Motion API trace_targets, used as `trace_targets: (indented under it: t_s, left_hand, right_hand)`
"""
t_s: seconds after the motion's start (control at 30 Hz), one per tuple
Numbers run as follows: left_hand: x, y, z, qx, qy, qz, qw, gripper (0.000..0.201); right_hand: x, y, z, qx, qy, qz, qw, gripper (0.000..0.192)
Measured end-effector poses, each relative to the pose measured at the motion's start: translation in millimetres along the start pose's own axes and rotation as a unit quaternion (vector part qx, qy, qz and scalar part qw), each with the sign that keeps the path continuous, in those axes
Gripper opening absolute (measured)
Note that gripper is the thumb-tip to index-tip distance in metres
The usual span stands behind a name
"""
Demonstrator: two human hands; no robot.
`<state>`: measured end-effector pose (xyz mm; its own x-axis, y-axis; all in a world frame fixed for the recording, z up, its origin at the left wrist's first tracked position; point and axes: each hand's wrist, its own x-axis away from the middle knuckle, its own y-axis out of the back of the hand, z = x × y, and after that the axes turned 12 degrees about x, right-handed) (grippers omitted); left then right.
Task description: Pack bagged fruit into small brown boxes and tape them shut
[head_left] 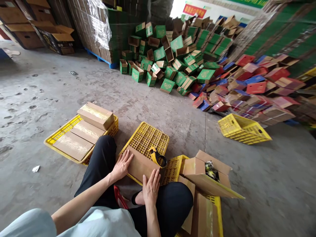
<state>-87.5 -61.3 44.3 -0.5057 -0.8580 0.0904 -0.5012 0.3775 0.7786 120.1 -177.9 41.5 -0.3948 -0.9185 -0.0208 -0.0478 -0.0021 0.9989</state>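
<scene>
A narrow brown cardboard box (142, 164) lies across the near part of an upturned yellow plastic crate (148, 136) in front of my knees. My left hand (122, 166) rests on the box's left end with its fingers stretched out. On the near right edge lies my right hand (151, 187), flat and open, fingers pointing away from me. Just beyond the box, a yellow and black tape dispenser (155, 155) sits on the crate, close to the box's right end. Neither hand is wrapped around anything.
At left, a yellow crate (48, 141) holds taped boxes (95, 115). At right, another crate (218, 214) carries cardboard and an open box (197, 168) with dark items inside. Farther off are a yellow crate (243, 130), green boxes (168, 85) and red boxes (256, 87).
</scene>
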Motion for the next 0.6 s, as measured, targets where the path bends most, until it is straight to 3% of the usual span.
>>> trace_targets:
  t_s: [0.13,0.3,0.5,0.6]
  left_hand:
    - [10.6,-15.5,-23.2,-0.034,-0.03,0.012,0.999,0.09]
    - [24.9,-34.0,-43.6,-0.022,-0.087,0.027,0.996,0.083]
    - [24.1,-22.2,-40.1,-0.015,-0.093,0.085,0.992,0.093]
    - [33.0,-17.4,-29.1,-0.014,-0.086,0.081,0.993,0.097]
  right_hand:
    - [3.3,1.7,14.7,0.028,0.005,0.008,1.0,0.075]
    - [10.5,2.9,35.0,0.037,0.075,0.05,0.995,0.062]
    - [14.7,12.2,37.1,0.05,0.082,0.044,0.994,0.062]
    - [29.6,11.1,36.4,0.036,0.092,0.017,0.995,0.066]
